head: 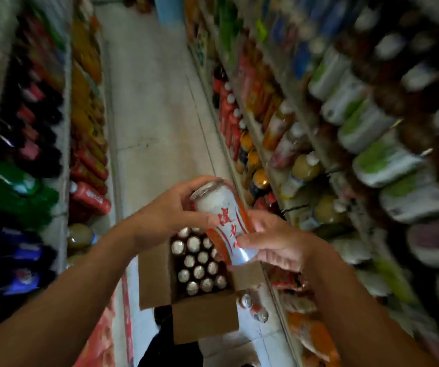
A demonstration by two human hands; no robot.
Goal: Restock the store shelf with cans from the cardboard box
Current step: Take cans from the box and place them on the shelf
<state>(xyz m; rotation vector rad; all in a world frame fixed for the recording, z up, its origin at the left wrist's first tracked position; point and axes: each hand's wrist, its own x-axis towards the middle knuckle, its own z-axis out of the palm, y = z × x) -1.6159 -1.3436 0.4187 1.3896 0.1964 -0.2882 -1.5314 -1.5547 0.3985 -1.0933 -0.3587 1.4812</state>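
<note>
An orange and white can (222,218) with red lettering is held tilted above the aisle floor, between both hands. My left hand (176,207) grips its top end with curled fingers. My right hand (274,241) curls round its lower end from the right. Directly beneath stands an open cardboard box (205,316) on the floor, holding several upright cans (199,263) with silver tops. The store shelf (327,160) on the right carries bottles and green-white packs, blurred.
A second shelf unit (62,144) lines the left side with dark bottles and red cans. The pale tiled aisle floor (154,109) runs away ahead. Two loose cans (252,305) lie by the box's right flap.
</note>
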